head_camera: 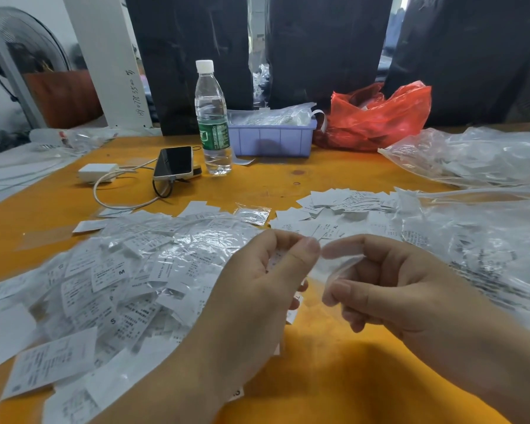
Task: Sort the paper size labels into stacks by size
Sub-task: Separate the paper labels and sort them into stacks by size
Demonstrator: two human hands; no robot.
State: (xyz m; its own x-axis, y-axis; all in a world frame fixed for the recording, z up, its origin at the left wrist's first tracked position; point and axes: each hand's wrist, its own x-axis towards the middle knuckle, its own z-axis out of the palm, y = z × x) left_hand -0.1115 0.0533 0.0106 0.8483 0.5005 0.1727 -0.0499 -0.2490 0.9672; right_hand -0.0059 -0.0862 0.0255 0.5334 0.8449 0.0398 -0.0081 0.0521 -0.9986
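Left hand (257, 280) grips labels (277, 261) (print blurred); right hand (389, 289) curled, blurred.

Labels (83, 289): matt white printed paper. Bags (484, 160): clear, glossy, crinkled plastic film. Table (334, 182): smooth orange surface. Bottle (212, 117): clear plastic. Tray (273, 139): lilac matt plastic.

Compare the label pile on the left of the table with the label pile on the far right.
The left pile is larger and sprawls toward the near edge; the far right pile is smaller and more compact. Clear plastic film lies over part of the left pile, while the far right pile lies uncovered. Labels printed M and S show in the left pile; an XL label lies near the right one. Both are white paper labels on the orange table.
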